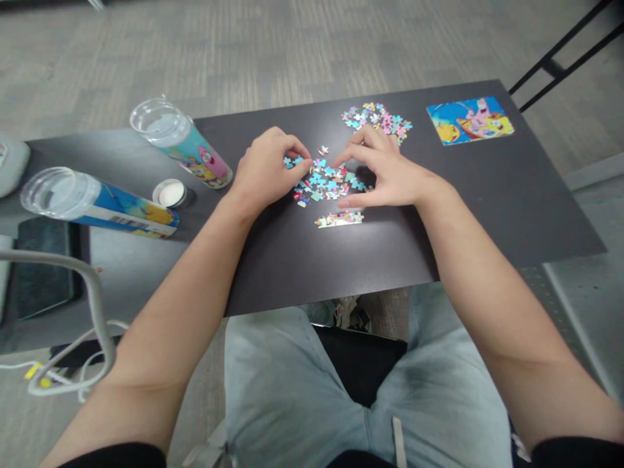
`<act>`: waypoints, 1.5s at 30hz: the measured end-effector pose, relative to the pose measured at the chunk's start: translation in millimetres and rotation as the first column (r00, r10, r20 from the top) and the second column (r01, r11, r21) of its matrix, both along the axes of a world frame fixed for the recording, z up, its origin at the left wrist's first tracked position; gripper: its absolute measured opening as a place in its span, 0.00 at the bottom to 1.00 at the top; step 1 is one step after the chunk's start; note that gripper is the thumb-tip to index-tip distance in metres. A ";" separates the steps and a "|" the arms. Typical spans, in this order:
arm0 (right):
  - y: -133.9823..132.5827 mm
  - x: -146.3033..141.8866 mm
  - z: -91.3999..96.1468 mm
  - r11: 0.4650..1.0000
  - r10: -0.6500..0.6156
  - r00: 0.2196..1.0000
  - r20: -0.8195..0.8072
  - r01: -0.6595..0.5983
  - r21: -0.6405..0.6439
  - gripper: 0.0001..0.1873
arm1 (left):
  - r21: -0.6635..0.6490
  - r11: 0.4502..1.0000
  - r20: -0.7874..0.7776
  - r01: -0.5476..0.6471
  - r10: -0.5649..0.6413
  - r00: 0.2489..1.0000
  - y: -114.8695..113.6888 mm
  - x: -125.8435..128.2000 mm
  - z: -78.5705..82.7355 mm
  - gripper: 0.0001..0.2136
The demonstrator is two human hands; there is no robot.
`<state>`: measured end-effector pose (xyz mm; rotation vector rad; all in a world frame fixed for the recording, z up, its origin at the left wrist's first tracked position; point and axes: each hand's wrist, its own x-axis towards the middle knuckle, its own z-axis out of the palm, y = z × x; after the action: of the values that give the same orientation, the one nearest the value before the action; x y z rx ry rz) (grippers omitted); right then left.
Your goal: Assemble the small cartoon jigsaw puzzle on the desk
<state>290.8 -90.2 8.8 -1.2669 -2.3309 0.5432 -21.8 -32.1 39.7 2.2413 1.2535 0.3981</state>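
Loose jigsaw puzzle pieces, mostly light blue with some red and white, lie in a pile between my two hands. At the pile's left side, my left hand is closed, thumb and forefinger pinched on a small puzzle piece that the fingertips mostly hide. My right hand hovers over the right side, thumb and fingers spread apart, with nothing seen in it. Just nearer to me is a joined strip of puzzle pieces with a straight lower edge. One stray puzzle piece sits beyond the pile.
A second heap of puzzle pieces lies behind my right hand, and a cartoon picture card at the far right of the dark table. On the left are two clear-ended printed tubes, a round white lid and a grey cable.
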 end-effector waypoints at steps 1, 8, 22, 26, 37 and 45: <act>0.4 0.1 0.1 1.000 0.001 1.000 -0.006 0.000 0.005 0.48 | -0.014 1.000 -0.010 0.025 -0.025 1.000 -0.2 0.2 1.2 0.19; 1.7 -0.7 -0.2 1.000 0.009 1.000 -0.007 -0.009 0.005 0.49 | -0.037 0.999 0.002 0.010 -0.010 1.000 -6.0 6.6 7.8 0.17; 0.8 -0.6 -7.2 1.000 -0.009 1.000 -0.020 0.009 0.004 0.49 | -0.131 0.985 0.018 0.111 -0.110 0.994 -10.5 -5.4 34.1 0.18; -1.2 -1.5 -7.0 1.000 -0.016 0.999 -0.034 0.017 0.006 0.49 | -0.256 0.951 0.010 0.171 -0.175 0.985 -14.6 -10.7 46.5 0.16; -0.5 3.2 -0.5 0.999 -0.005 1.000 0.006 0.005 -0.035 0.53 | -0.437 0.821 -0.009 0.368 -0.413 0.911 -21.5 -3.1 44.7 0.19; -7.6 -2.1 8.4 0.997 -0.030 0.999 0.026 0.031 -0.072 0.46 | -0.414 0.842 -0.041 0.345 -0.396 0.917 -24.2 0.7 35.7 0.19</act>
<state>288.7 -97.8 17.2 -1.3472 -2.3274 0.6102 -21.2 -56.3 75.4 2.1009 0.8277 -0.1435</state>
